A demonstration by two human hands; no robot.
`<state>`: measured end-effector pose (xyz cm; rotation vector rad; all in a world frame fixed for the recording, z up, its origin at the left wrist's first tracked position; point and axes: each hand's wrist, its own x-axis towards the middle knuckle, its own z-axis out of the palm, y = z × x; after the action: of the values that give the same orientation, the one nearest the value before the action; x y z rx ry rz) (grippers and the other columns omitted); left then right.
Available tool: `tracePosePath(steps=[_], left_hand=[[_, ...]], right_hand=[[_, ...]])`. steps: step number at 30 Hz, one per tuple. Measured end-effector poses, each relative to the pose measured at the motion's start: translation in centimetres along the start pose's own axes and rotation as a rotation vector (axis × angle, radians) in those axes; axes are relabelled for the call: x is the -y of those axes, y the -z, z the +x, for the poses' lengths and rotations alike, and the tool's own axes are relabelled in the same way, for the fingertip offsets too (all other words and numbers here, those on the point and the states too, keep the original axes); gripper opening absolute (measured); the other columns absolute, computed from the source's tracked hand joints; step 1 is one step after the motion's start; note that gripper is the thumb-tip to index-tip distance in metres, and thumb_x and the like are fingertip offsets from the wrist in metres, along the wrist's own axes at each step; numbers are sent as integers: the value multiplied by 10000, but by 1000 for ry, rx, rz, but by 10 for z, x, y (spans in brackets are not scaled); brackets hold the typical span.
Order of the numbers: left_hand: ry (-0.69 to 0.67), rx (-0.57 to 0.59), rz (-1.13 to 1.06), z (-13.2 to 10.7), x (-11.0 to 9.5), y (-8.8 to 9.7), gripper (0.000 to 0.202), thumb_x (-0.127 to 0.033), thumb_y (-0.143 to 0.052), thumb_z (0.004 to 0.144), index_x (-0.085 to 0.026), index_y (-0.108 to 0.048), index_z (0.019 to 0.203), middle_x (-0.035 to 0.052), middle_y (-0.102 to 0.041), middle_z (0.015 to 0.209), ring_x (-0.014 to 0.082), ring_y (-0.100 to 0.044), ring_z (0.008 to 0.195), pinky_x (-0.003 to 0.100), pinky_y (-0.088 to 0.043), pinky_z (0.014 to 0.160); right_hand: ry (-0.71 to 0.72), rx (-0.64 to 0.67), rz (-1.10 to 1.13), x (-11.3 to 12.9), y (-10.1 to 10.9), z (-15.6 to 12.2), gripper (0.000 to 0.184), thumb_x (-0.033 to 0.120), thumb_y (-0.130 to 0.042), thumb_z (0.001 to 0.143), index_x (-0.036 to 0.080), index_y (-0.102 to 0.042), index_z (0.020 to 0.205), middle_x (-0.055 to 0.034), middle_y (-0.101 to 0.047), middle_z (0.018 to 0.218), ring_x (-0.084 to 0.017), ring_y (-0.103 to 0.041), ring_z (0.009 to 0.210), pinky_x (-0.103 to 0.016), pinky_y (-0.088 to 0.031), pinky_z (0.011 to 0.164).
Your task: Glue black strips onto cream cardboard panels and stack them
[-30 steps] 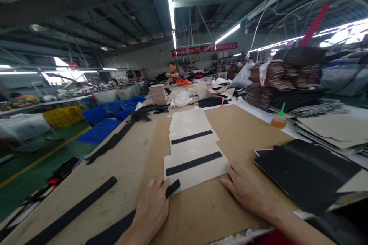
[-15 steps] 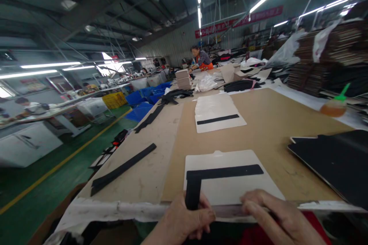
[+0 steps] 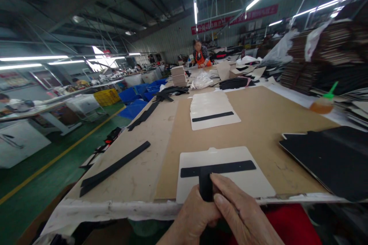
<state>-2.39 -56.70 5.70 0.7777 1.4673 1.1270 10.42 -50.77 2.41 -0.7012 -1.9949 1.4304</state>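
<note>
My left hand [image 3: 197, 212] is closed around a black strip [image 3: 205, 185] that stands up at the table's front edge. My right hand [image 3: 240, 208] has come against the same strip, its fingers bent at the strip's right side and its thumb beside my left hand. Behind them a white panel [image 3: 260, 187] lies flat on the brown board, with another black strip [image 3: 238, 166] lying across it. The upper end of the held strip overlaps that one in view; whether they touch I cannot tell.
Further back lie overlapping white panels [image 3: 212, 101], the front one bearing a black strip. Loose black strips [image 3: 115, 166] rest at left, and black sheets [image 3: 330, 160] at right. A green-capped bottle [image 3: 323, 103] stands behind those. Beyond, a person in an orange apron [image 3: 201, 59] works.
My right hand has moved left from the panel's front edge to the strip in my left hand. The held strip has shifted right, away from the left end of the lying strip.
</note>
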Motion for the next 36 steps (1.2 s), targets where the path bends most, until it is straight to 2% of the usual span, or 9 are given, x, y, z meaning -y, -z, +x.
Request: tracePosePath(steps=[4, 7, 16, 18, 21, 23, 28, 33, 36], left_hand=[[14, 76, -29, 3, -2, -3, 299, -217, -684, 585, -150, -660, 875, -65, -492, 569, 57, -344, 476, 213, -215, 447], [32, 137, -13, 3, -6, -1, 405, -196, -677, 590, -153, -668, 993, -74, -475, 551, 61, -347, 463, 218, -217, 440], [42, 82, -20, 5, 2, -7, 74, -195, -647, 572, -157, -594, 608, -68, -442, 464, 61, -370, 430, 209, -247, 426], [38, 48, -21, 6, 5, -10, 136, -203, -645, 576, -164, -530, 514, -60, -435, 439, 60, -369, 417, 211, -238, 420], [40, 2, -72, 7, 11, -13, 154, -213, -671, 578, -159, -535, 530, -62, -424, 427, 52, -351, 405, 207, -210, 417], [43, 10, -129, 6, 14, -11, 176, -257, -725, 593, -144, -594, 622, -60, -453, 445, 49, -361, 401, 197, -224, 415], [51, 118, -137, 3, 18, 0, 580, -631, -676, 717, -83, -675, 906, 66, -659, 602, 109, -528, 429, 214, -365, 425], [19, -47, -104, -7, 10, 0, 649, -662, -641, 745, -92, -626, 1057, 80, -693, 731, 143, -608, 534, 253, -460, 528], [37, 6, 132, -20, -3, 8, 479, -590, -614, 797, -136, -648, 947, 50, -674, 764, 147, -600, 609, 249, -442, 556]], right_hand=[[-127, -101, 47, -1, 0, 4, 586, 493, -459, 950, 252, -399, 1481, -89, -535, 1433, -239, -473, 1334, -450, -333, 1147], [-155, -77, 77, 0, 4, 9, 553, 521, -442, 953, 262, -453, 1441, -81, -593, 1367, -233, -533, 1274, -434, -375, 1119], [15, -137, -160, -5, 5, 4, 471, 428, -462, 957, 215, -537, 1370, -99, -610, 1341, -245, -552, 1244, -417, -401, 1095], [78, -203, -177, -6, 5, 3, 419, 402, -506, 939, 219, -586, 1307, -100, -618, 1316, -253, -556, 1226, -412, -412, 1080], [92, -245, -43, -2, 9, 4, 207, 382, -557, 916, 235, -687, 981, -69, -674, 1082, -222, -625, 1022, -330, -508, 912], [19, -237, 152, 1, 15, 7, 218, 409, -587, 898, 225, -641, 793, -34, -643, 891, -181, -621, 815, -273, -529, 719], [-184, -436, 579, 3, 19, 11, 276, 497, -663, 828, 234, -581, 808, 10, -588, 758, -152, -569, 676, -259, -497, 617], [-318, -27, 778, 4, -10, 2, 347, 566, -638, 829, 231, -609, 916, 56, -479, 592, -111, -471, 489, -253, -438, 506], [-316, -96, 729, 13, 3, 7, 344, 554, -651, 819, 217, -637, 885, 21, -546, 626, -142, -544, 559, -262, -474, 523]])
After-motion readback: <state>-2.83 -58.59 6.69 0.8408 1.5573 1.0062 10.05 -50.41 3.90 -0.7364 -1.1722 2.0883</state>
